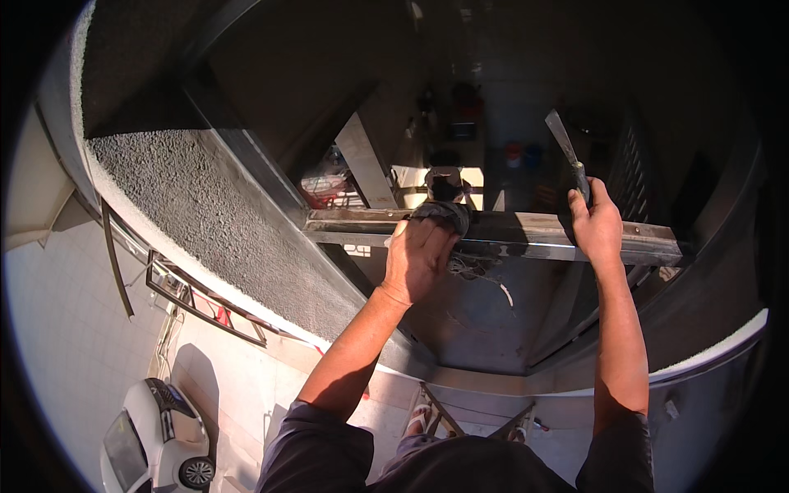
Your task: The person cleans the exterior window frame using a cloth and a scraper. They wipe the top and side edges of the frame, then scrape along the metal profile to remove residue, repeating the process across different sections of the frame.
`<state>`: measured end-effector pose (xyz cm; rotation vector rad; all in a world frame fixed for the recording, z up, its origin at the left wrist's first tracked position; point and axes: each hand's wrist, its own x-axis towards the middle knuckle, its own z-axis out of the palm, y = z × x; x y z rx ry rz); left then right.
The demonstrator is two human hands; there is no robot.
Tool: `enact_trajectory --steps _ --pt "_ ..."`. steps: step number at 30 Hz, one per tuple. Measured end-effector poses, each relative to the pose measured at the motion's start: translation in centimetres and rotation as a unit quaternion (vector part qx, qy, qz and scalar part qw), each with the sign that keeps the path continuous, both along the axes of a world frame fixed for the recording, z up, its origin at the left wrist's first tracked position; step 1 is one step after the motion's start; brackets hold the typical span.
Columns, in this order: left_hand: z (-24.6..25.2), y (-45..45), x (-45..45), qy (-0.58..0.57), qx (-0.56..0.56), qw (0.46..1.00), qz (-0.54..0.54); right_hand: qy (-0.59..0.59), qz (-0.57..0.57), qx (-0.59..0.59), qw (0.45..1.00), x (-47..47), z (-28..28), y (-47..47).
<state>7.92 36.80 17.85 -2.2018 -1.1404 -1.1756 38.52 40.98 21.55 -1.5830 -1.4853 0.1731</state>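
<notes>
My left hand (419, 259) is closed around a bunched dark grey rag (442, 212), held against a horizontal metal frame bar (536, 234). Frayed threads (481, 271) hang below the rag, with one pale strand trailing off. In my right hand (599, 225) is a putty knife (562, 138), gripped by its dark handle, its blade pointing up and away from me. That hand is over the right part of the bar; whether it touches the metal is unclear. Dusty, pale patches mark the bar's top face. Dark glass or an opening with a dim interior lies beyond.
A rough, pebbled wall (203, 215) slopes along the left. Below me are a ladder (442, 408) and a sandalled foot (419, 419). An outward-swung window frame (203, 302) juts out at left, above a parked white car (157, 431).
</notes>
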Motion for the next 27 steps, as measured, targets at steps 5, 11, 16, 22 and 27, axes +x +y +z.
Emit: enact_trajectory --steps 5,11,16,22,27 --pt "1.1 0.2 -13.7 0.059 0.026 0.984 0.164 -0.001 0.003 0.01 1.0 0.2 -0.3 0.1" --pt "1.1 0.9 -18.9 0.051 0.006 0.957 0.286 0.045 0.031 0.041 0.998 0.4 -0.5 0.0" --pt "0.3 0.6 -13.1 -0.018 0.059 0.959 0.275 -0.019 0.003 0.06 0.998 0.0 -0.4 0.0" --pt "0.6 1.1 2.4 -0.032 -0.007 0.999 0.03 -0.034 0.003 0.022 0.999 -0.2 -0.1 0.0" --pt "2.2 1.2 0.4 -0.002 -0.02 0.999 0.042 0.02 0.033 0.032 0.999 0.3 0.1 -0.1"
